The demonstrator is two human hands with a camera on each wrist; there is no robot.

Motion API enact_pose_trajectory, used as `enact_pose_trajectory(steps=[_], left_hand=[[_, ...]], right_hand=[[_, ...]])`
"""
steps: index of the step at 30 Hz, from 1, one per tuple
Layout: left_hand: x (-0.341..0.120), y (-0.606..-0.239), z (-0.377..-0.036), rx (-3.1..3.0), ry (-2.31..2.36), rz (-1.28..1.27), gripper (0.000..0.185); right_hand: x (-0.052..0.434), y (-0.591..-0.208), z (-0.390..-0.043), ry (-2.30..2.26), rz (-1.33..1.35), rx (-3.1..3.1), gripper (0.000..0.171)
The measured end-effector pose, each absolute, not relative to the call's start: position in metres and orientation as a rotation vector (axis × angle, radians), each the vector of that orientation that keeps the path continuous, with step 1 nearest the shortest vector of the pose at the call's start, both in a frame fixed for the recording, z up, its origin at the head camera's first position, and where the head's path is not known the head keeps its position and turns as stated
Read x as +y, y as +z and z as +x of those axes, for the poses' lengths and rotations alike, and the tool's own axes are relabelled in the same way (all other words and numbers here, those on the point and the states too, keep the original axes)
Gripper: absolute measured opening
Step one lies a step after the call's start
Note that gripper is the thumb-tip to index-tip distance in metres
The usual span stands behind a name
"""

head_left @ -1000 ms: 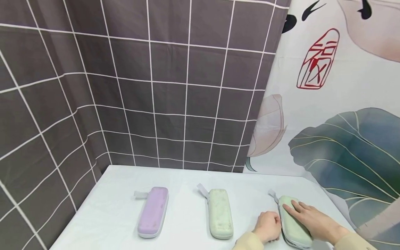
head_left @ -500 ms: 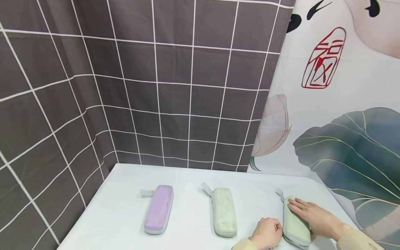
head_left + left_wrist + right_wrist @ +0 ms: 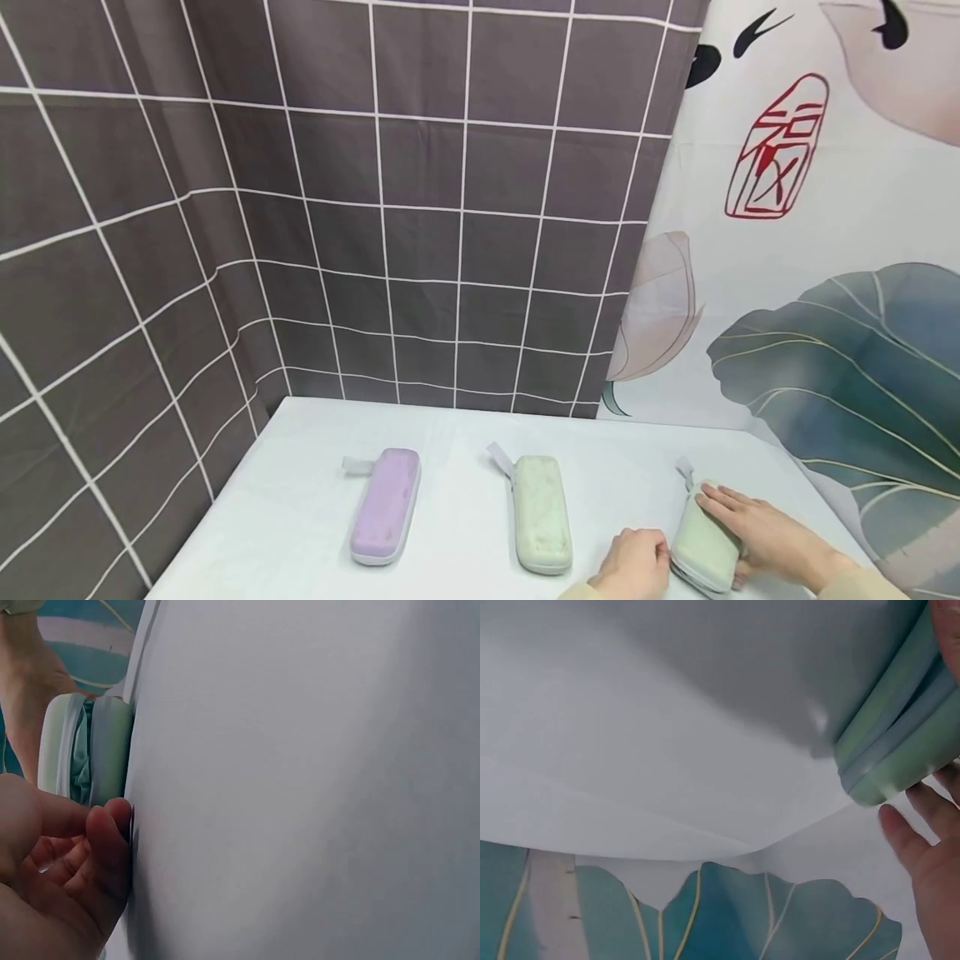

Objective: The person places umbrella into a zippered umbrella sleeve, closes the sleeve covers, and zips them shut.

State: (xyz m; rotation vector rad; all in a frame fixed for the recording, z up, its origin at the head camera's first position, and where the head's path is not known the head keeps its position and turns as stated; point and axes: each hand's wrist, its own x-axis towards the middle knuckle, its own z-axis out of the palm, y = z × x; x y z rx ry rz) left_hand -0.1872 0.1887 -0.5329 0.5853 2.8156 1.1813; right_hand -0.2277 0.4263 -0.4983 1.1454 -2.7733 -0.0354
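Note:
At the table's right side, a pale green zip-up pencil case (image 3: 703, 537) lies with its near end towards me. My right hand (image 3: 765, 537) holds it, fingers over the top and thumb at the near right side. Beside the case's near left corner, my left hand (image 3: 633, 567) has thumb and fingertips pinched together at the zip edge; the zipper pull itself is hidden by the fingers. In the left wrist view the zip has parted, and teal lining (image 3: 81, 754) shows in the gap. A light fabric tab (image 3: 684, 468) sticks out at the far end.
A second green pencil case (image 3: 542, 517) lies mid-table, and a purple one (image 3: 386, 508) lies further left, each with a pale tab. All rest on a white tabletop (image 3: 450, 475). A dark grid curtain (image 3: 420, 233) and a printed cloth (image 3: 697, 358) hang behind.
The green case under my right hand has turned, its near end swinging left. My left hand has shifted slightly nearer to me beside it. The view has shifted slightly.

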Motion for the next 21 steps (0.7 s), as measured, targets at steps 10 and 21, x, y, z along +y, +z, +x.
enact_pose_trajectory(steps=[10, 21], left_hand=[[0.178, -0.532, -0.191, 2.911, 1.103, 0.596, 0.018], [0.179, -0.526, -0.190, 3.051, 0.856, 0.639, 0.023]], right_hand=[[0.437, -0.526, -0.235, -0.118, 1.219, -2.357, 0.110], [0.435, -0.533, -0.232, -0.088, 1.237, -2.278, 0.111]])
